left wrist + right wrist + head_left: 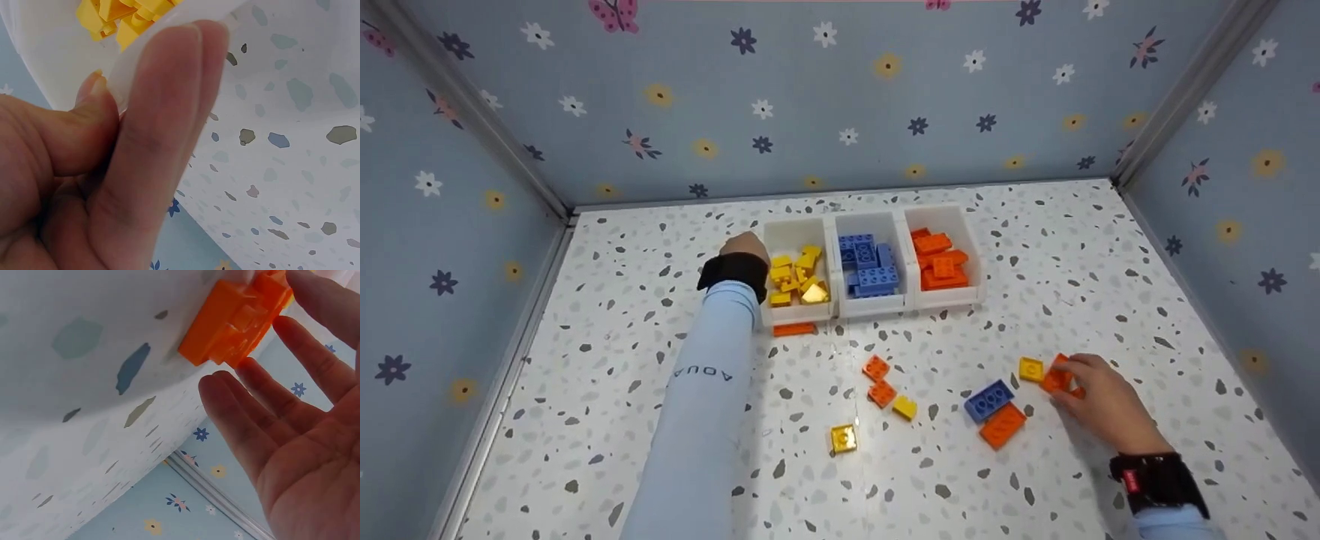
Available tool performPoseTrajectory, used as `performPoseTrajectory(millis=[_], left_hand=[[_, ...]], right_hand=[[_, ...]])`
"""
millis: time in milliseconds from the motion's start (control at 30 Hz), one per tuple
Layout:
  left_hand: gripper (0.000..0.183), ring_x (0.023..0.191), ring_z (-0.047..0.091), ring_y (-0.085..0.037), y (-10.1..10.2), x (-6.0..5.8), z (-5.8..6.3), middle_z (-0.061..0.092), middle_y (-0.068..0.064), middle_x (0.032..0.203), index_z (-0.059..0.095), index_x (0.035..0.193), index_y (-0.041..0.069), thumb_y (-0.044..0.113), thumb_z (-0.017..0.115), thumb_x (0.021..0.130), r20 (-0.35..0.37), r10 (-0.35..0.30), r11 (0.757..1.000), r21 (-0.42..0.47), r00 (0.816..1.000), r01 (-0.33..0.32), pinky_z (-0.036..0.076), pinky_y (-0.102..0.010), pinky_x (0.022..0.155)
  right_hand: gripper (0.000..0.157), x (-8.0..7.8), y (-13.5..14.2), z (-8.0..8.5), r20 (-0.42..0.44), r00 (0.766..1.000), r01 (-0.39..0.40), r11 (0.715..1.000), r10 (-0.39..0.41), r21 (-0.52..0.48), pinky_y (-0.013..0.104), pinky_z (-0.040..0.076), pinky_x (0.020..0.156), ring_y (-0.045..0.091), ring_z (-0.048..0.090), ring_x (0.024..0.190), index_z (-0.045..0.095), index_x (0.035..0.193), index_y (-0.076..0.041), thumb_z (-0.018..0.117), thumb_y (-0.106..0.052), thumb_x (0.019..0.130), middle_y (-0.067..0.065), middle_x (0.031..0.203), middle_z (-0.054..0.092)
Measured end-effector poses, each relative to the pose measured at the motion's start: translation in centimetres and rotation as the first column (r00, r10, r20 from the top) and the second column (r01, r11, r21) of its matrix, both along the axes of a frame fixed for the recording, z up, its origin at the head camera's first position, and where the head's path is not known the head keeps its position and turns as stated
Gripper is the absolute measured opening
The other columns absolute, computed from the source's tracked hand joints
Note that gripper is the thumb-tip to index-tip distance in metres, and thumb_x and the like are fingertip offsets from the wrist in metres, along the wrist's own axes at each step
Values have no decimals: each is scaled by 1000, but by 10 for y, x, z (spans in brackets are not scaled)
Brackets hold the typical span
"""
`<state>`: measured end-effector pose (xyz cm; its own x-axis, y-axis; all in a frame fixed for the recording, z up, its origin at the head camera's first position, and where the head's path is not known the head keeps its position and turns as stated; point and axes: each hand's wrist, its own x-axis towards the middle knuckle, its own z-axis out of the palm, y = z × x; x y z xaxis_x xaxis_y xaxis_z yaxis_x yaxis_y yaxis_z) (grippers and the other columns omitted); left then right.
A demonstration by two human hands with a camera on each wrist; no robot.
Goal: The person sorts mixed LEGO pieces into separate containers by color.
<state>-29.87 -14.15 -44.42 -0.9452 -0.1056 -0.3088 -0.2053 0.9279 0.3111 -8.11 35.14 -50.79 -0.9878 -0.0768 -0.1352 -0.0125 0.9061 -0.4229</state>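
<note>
At the left end of the row of white bins, my left hand (746,244) pinches the rim of the bin (50,62) of yellow bricks (795,276). In the left wrist view the thumb is inside the wall and straight fingers lie along its outside. On the right, my right hand (1106,397) has its fingertips at orange building bricks (1057,375). The right wrist view shows its fingers extended at the edge of an orange brick (219,323); the far fingertip contact is partly hidden. Beside these bricks lies a yellow brick (1031,369).
Adjoining bins hold blue bricks (877,279) and orange bricks (943,274). Loose on the speckled table are a blue brick (990,400), an orange brick (1003,426), small orange bricks (881,393) and yellow bricks (844,438). An orange brick (793,329) lies against the left bin's front.
</note>
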Motion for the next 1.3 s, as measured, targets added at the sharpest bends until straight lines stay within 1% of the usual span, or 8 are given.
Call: performPoseTrajectory(millis=[267,467,567,700,833,933,1100,1300], left_hand=[[27,100,64,-36,-5,17,15,66,-25,115,65,116,-10,3,52,96,20,17,999,34,1000,-18,52,-43,87],[29,98,65,-37,-7,29,26,66,-28,112,63,116,-14,1,45,100,-15,-33,999,-7,999,33,54,-44,86],[29,98,65,-37,-10,25,20,67,-26,110,64,115,-12,2,44,101,-13,-23,999,-32,1000,22,54,-45,86],[29,98,66,-36,-14,16,9,67,-26,111,65,117,-11,4,45,101,-4,-2,999,-35,1000,2,54,-45,85],[28,99,66,-35,-11,16,11,67,-25,112,65,118,-10,3,47,101,-3,20,1000,-23,1000,-20,54,-44,87],[26,100,66,-35,-5,23,19,68,-23,111,65,116,-9,4,47,101,-13,36,999,-17,999,-37,53,-44,87],[26,98,66,-34,4,32,28,69,-23,108,65,114,-9,3,46,102,-48,25,999,-25,999,-26,54,-43,86],[28,97,67,-34,8,28,25,69,-23,108,65,117,-8,4,45,102,-41,21,999,-38,999,-23,55,-43,85]], right_hand=[[31,-10,-4,-5,2,1000,-13,1000,13,-17,52,48,81,34,56,96,69,112,-7,79,-19,85,23,123,55],[35,-31,-10,14,-105,994,-26,999,24,-19,63,41,94,47,52,113,68,114,-2,77,-21,87,27,124,56],[36,-57,-22,30,-181,982,-67,997,58,-40,64,37,99,49,49,119,66,117,0,77,-18,87,28,128,55],[29,-105,-46,47,-249,959,-157,985,136,-66,59,43,96,42,53,117,69,112,-3,78,-13,87,22,120,62],[27,-153,-78,56,-231,957,-204,974,176,-102,53,47,92,37,56,113,70,111,-3,77,-15,88,16,111,66],[28,-182,-102,60,-189,967,-196,973,170,-124,52,47,92,37,57,110,70,112,-2,77,-15,88,17,116,66],[36,-213,-133,62,-108,977,-196,974,184,-109,51,45,96,38,56,112,68,119,-3,78,-13,87,19,128,60],[42,-233,-149,56,-7,966,-258,965,258,-53,53,35,108,37,47,128,66,124,-4,78,-3,84,17,134,56]])
